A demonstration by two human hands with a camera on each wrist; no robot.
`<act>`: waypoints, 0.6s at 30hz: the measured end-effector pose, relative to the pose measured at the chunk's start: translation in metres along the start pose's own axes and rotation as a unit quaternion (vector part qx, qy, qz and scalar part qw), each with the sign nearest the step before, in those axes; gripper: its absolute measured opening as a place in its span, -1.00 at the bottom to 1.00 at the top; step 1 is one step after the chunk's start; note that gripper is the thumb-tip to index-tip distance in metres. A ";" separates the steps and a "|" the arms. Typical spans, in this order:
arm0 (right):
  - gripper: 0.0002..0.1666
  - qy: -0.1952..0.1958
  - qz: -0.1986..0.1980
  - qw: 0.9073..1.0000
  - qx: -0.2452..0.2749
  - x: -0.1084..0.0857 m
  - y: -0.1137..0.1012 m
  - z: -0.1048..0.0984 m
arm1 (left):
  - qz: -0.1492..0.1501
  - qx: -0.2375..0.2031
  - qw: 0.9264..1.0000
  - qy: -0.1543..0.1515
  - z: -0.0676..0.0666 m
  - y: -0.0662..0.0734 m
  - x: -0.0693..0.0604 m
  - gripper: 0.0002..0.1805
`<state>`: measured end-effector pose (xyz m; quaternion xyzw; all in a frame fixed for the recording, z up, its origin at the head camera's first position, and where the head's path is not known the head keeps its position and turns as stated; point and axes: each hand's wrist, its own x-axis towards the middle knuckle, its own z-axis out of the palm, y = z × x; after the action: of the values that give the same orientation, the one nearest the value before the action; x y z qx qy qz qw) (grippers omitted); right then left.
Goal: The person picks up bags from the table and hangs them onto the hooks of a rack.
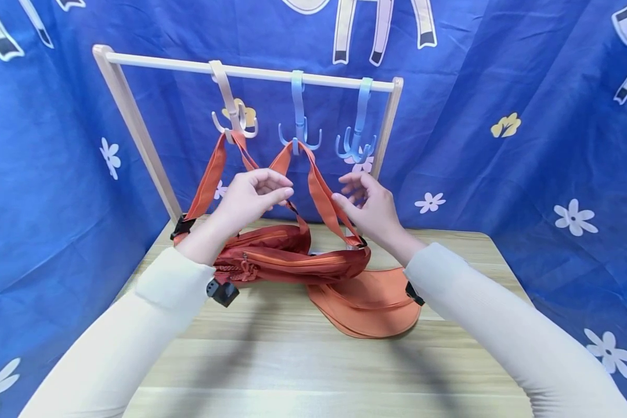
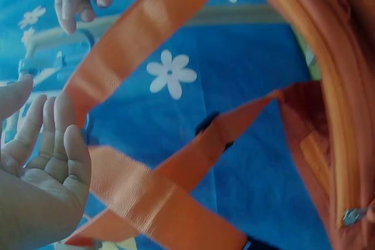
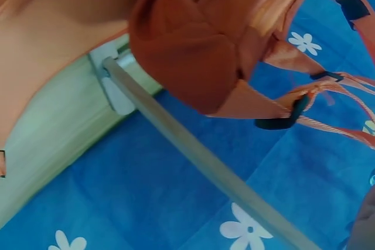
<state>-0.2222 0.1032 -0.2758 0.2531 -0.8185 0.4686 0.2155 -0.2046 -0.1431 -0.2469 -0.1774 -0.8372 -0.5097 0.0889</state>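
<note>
Fingers (image 1: pixel 271 176) on both sides are relaxed and loosely bent, gripping nothing: from my remote seat I see the left hand (image 1: pixel 245 197) in front of the straps with its thumb near its fingertips, and the right hand (image 1: pixel 373 209) with thumb and fingers parted, just beside a strap. Whether that right thumb touches the webbing I cannot tell.

Between and below the hands I have the nearer dark-red fabric waist bag with an orange zip (image 1: pixel 303 266), hanging by its flat orange webbing strap (image 1: pixel 321 200) from the middle light-blue plastic multi-prong hook (image 1: pixel 298 104). Just behind it is a second dark-red fabric waist bag (image 1: pixel 277 235), its orange strap (image 1: pixel 209 177) looped over the beige plastic multi-prong hook (image 1: pixel 233 113) to the left.

Another light-blue plastic hook (image 1: pixel 362 107) shares the pale wooden rack (image 1: pixel 172 64) at the right end. Under the nearer bag's right end, a rounded orange fabric piece (image 1: pixel 381 296) lies on the light wood-grain table (image 1: pixel 271 360). Around it all I see a blue cloth backdrop (image 1: pixel 465 174) printed with white flowers, and white sleeves (image 1: pixel 110 337) reach in from below.
</note>
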 end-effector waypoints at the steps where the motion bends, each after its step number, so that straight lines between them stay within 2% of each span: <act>1: -0.68 -0.001 -0.001 1.000 0.000 -0.002 0.001 -0.001 | 0.004 -0.007 1.000 -0.008 0.003 0.000 -0.002 -0.71; 7: -0.68 -0.014 -0.009 1.000 0.007 -0.016 0.009 -0.010 | 0.016 -0.053 0.998 -0.037 0.020 -0.001 -0.013 -0.77; 11: -0.67 -0.027 -0.016 0.999 0.016 -0.027 0.015 -0.015 | 0.013 -0.061 0.997 -0.051 0.031 -0.002 -0.021 -0.82; 18: -0.63 -0.042 -0.015 0.998 0.031 -0.045 0.021 -0.026 | 0.031 -0.080 0.995 -0.058 0.053 -0.008 -0.033 -0.85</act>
<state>-0.1969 0.1449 -0.3036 0.2916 -0.8079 0.4797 0.1794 -0.1752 -0.1064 -0.2887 -0.2387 -0.7917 -0.5608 0.0414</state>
